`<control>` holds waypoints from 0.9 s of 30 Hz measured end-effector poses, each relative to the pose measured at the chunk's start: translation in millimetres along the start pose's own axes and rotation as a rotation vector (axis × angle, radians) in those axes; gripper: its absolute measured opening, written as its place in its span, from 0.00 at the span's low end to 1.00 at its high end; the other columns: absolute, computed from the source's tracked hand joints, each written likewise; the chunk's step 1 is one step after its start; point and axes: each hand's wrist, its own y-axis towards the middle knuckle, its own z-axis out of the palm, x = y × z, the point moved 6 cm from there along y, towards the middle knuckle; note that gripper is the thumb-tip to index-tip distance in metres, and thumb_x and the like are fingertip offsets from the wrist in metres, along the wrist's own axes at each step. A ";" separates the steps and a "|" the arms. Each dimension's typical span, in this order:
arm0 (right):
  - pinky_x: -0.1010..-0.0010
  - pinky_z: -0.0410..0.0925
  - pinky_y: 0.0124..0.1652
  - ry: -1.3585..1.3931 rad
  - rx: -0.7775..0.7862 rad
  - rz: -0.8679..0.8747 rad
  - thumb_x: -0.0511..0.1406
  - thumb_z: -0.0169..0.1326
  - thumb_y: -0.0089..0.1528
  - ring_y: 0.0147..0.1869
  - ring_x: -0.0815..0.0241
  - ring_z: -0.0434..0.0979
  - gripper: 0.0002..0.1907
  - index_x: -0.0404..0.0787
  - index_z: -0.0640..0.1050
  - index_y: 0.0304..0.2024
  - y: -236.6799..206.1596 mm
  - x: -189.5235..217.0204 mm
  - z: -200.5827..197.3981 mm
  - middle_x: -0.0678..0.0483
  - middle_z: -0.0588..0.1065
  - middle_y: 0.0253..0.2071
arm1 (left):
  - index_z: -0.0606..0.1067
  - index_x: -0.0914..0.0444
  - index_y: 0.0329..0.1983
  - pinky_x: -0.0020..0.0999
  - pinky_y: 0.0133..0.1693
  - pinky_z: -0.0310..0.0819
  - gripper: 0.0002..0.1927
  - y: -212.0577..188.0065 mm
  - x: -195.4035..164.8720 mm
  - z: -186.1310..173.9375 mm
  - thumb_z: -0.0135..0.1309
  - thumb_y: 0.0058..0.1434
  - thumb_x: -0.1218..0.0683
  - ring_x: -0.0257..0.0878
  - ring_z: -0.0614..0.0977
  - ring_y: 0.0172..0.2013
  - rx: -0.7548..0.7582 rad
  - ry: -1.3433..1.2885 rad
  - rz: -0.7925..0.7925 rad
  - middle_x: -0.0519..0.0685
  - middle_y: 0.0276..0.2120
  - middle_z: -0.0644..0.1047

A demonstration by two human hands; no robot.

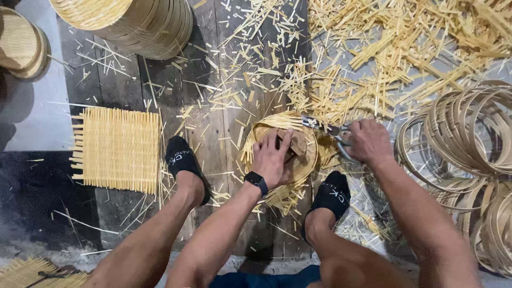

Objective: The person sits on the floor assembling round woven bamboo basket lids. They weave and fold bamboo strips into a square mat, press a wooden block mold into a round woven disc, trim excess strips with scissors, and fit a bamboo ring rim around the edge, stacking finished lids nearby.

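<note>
1. Spread across the plank floor: loose bamboo offcuts, a square woven mat well to the left, a pile of bamboo hoops to the right
2. Between the two socked feet: round woven bamboo disc, edge strips poking past its rim
3. Left hand flat, fingers spread, pressing a small wooden block onto the disc; best kept firm so nothing turns
4. Right hand closed around scissors, blades at the far rim; best to snip close along the rim, clear of the left fingertips
</note>
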 end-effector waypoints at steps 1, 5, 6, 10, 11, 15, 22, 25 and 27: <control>0.59 0.70 0.40 -0.004 -0.001 -0.001 0.52 0.56 0.55 0.39 0.51 0.74 0.27 0.36 0.77 0.39 2.3 2.5 3.2 0.46 0.74 0.34 | 0.52 0.51 0.76 0.59 0.56 0.58 0.60 1.0 -1.0 1.7 0.69 0.40 0.54 0.61 0.67 0.62 0.039 -0.002 0.026 0.63 0.65 0.61; 0.60 0.70 0.47 0.001 -0.028 0.021 0.44 0.53 0.61 0.43 0.55 0.75 0.16 0.40 0.77 0.42 7.4 6.7 3.7 0.48 0.74 0.37 | 0.52 0.49 0.80 0.59 0.60 0.58 0.59 3.1 1.2 0.2 0.67 0.44 0.57 0.58 0.68 0.64 0.054 0.088 0.105 0.60 0.67 0.61; 0.59 0.70 0.46 0.012 0.054 0.028 0.46 0.52 0.62 0.43 0.54 0.75 0.18 0.39 0.77 0.43 7.1 4.7 6.2 0.47 0.74 0.37 | 0.53 0.47 0.78 0.59 0.59 0.58 0.58 3.1 2.5 0.3 0.66 0.42 0.57 0.57 0.68 0.64 0.068 0.056 0.129 0.59 0.67 0.61; 0.58 0.70 0.42 0.015 0.096 0.037 0.50 0.51 0.62 0.40 0.53 0.75 0.21 0.37 0.77 0.40 4.5 3.2 3.0 0.45 0.74 0.36 | 0.54 0.44 0.73 0.62 0.57 0.56 0.57 3.0 8.6 9.3 0.66 0.38 0.57 0.58 0.67 0.63 0.161 0.014 0.156 0.59 0.67 0.61; 0.58 0.70 0.41 0.001 0.025 0.033 0.49 0.51 0.61 0.39 0.52 0.75 0.21 0.37 0.77 0.38 4.5 4.2 -0.6 0.44 0.74 0.35 | 0.54 0.44 0.73 0.62 0.57 0.56 0.57 4.0 10.7 12.1 0.66 0.38 0.56 0.59 0.66 0.62 0.184 0.029 0.147 0.60 0.67 0.61; 0.59 0.71 0.41 -0.047 -0.093 0.006 0.50 0.55 0.56 0.40 0.52 0.75 0.23 0.36 0.77 0.37 9.1 16.5 6.0 0.46 0.74 0.33 | 0.55 0.39 0.79 0.60 0.61 0.57 0.53 7.2 9.2 8.6 0.61 0.50 0.58 0.52 0.67 0.68 0.096 0.216 0.295 0.55 0.70 0.64; 0.58 0.69 0.45 0.074 -0.113 -0.014 0.48 0.57 0.57 0.45 0.51 0.75 0.19 0.39 0.76 0.39 -0.3 4.5 4.0 0.47 0.74 0.38 | 0.61 0.62 0.70 0.74 0.60 0.46 0.51 -5.5 -8.5 12.9 0.64 0.49 0.35 0.69 0.56 0.68 -0.044 -0.044 -0.147 0.60 0.67 0.64; 0.58 0.70 0.42 0.031 -0.220 -0.046 0.54 0.59 0.47 0.41 0.48 0.75 0.31 0.34 0.76 0.38 3.3 18.2 -6.9 0.45 0.74 0.35 | 0.66 0.65 0.68 0.70 0.62 0.52 0.47 -10.4 -20.4 12.8 0.61 0.51 0.35 0.68 0.58 0.67 -0.161 -0.041 -0.184 0.57 0.64 0.68; 0.58 0.70 0.42 0.045 -0.135 -0.014 0.55 0.58 0.49 0.40 0.49 0.75 0.32 0.33 0.76 0.38 6.5 22.0 -3.5 0.44 0.74 0.33 | 0.67 0.66 0.68 0.68 0.62 0.53 0.46 -10.8 -22.1 10.1 0.61 0.50 0.37 0.67 0.59 0.66 -0.207 -0.019 -0.163 0.56 0.63 0.70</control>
